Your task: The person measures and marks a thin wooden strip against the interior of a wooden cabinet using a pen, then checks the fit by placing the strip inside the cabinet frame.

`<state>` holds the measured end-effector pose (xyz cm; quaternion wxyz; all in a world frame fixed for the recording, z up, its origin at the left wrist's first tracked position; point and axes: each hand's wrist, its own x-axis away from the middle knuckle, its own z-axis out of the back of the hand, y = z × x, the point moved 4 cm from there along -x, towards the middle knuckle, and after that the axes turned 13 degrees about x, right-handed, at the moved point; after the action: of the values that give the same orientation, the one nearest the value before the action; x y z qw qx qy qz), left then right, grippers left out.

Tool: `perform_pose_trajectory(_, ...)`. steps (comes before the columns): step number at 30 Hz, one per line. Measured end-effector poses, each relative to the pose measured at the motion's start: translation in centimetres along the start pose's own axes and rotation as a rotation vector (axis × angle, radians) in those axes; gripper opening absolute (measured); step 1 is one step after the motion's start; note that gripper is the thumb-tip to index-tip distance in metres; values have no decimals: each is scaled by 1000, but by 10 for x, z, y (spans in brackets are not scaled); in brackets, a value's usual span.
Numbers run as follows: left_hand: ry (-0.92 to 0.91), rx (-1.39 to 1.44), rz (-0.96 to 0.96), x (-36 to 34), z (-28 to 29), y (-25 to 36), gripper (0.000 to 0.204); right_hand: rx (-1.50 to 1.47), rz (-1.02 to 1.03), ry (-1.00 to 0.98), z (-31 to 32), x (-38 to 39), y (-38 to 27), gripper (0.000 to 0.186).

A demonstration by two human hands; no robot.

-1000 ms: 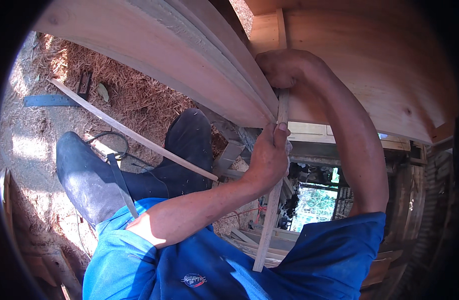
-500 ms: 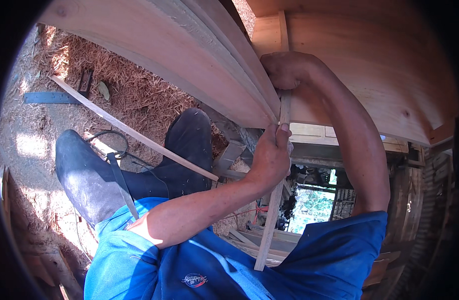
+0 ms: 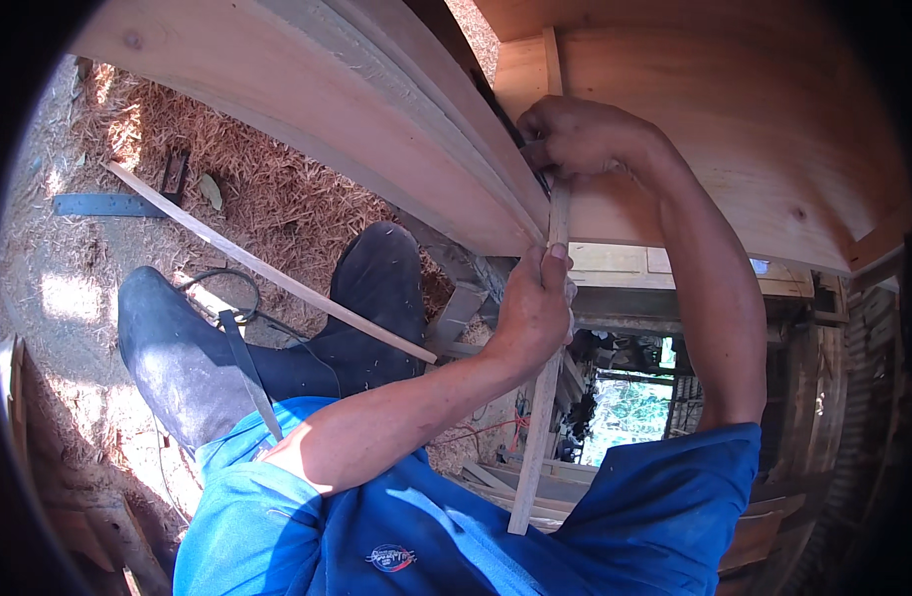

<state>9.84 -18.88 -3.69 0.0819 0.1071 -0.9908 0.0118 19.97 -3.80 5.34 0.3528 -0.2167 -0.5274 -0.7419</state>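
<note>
A long thin wooden strip (image 3: pixel 537 437) runs from my shirt front up past the edge of a plywood panel (image 3: pixel 714 169). My left hand (image 3: pixel 535 303) is closed round the strip, its thumb on top, just below the corner of a long wooden board (image 3: pixel 376 129). Farther up, my right hand (image 3: pixel 580 139) is bent over the strip beside the board's edge. Its fingers are curled together at a narrow dark line along that edge; what they pinch, if anything, is hidden.
Another thin strip (image 3: pixel 277 263) slants over my legs. A blue-bladed square (image 3: pixel 113 205) lies on the shavings-covered ground at left, near a leaf (image 3: pixel 210 191). A dark strap (image 3: pixel 245 368) crosses my thigh. Stacked timber (image 3: pixel 818 397) stands at right.
My right hand has turned at the wrist and its fingers have shifted slightly up and left beside the board's edge. My left hand keeps its grip on the strip.
</note>
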Motion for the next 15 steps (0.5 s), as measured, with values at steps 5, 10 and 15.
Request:
perform_pose_trajectory(5,13,-298,-128,3,0,5,41,-331,36,658,22,75,11,32)
perform_pose_trajectory(10,46,-554,-349,24,-11,24,43,-1034,178,1047,-24,180,-11,21)
perform_pose_trajectory(15,-53,-634,-523,34,-18,15,52,-1134,301,1576,-104,221,-16,14)
